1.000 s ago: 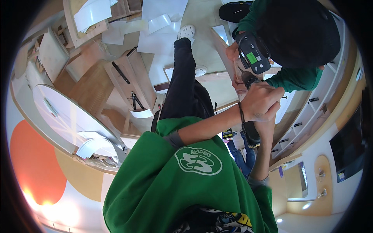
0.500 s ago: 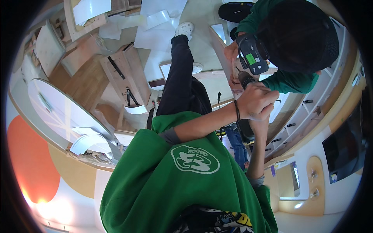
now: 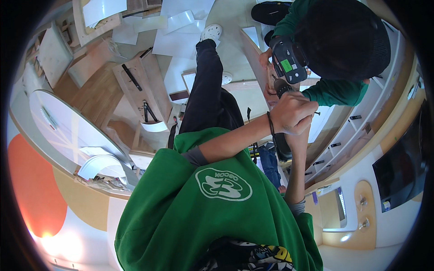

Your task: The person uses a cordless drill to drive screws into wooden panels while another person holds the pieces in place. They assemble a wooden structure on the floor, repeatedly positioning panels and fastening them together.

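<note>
A dark cordless drill is gripped by both my hands, its chuck toward a wooden board on the right side. My left hand is closed over the upper part of the drill body. Below it, my right hand wraps the drill near the grip, partly covered by the left. The black battery end shows beneath the hands. A co-worker's hand rests at the board, close to the chuck. Whether the bit touches the wood is hard to make out.
Bending in close on the right is a co-worker in a dark cap with a head-worn device. A wooden drawer-like piece and a round white panel lie left. White sheets cover floor beyond my leg.
The whole view has shifted slightly, with most things a little further left. Both my hands stay on the drill, and the co-worker remains leaning in beside the board.
</note>
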Motion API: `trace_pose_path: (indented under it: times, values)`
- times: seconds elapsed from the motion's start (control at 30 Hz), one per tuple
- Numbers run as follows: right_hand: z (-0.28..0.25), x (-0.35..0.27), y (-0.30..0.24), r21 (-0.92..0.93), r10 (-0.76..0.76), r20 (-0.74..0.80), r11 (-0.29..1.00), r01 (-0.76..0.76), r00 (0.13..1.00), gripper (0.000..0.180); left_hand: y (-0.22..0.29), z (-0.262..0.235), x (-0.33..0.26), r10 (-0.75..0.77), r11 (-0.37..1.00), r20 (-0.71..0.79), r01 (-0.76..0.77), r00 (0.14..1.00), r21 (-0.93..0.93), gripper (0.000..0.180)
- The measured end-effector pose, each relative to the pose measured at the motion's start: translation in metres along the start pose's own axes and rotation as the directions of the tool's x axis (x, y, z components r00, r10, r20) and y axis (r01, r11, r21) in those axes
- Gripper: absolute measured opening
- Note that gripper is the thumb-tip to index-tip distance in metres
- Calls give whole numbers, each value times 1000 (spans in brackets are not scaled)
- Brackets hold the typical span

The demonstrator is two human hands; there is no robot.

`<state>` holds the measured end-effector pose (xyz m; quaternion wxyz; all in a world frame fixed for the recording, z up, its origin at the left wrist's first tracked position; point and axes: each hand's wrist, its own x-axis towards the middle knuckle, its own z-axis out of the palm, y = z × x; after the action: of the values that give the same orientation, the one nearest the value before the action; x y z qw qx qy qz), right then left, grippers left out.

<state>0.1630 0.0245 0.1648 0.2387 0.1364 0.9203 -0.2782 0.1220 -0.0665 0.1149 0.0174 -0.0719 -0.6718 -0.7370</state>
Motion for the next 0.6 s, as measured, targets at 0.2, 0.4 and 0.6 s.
trace_pose_path:
  times: [0.2,0.4,0.6]
  values:
    - [3,3,3,34,0,24,999,-1,1000,28,-2,-2,2,-21,1000,43,22,999,-21,9]
    - [5,4,7,15,-12,-4,1000,12,1000,30,-6,-1,1,-11,1000,66,13,998,-23,10]
    - [2,3,16,28,81,125,996,-85,989,39,-9,2,-1,10,1000,84,-7,996,-25,11]
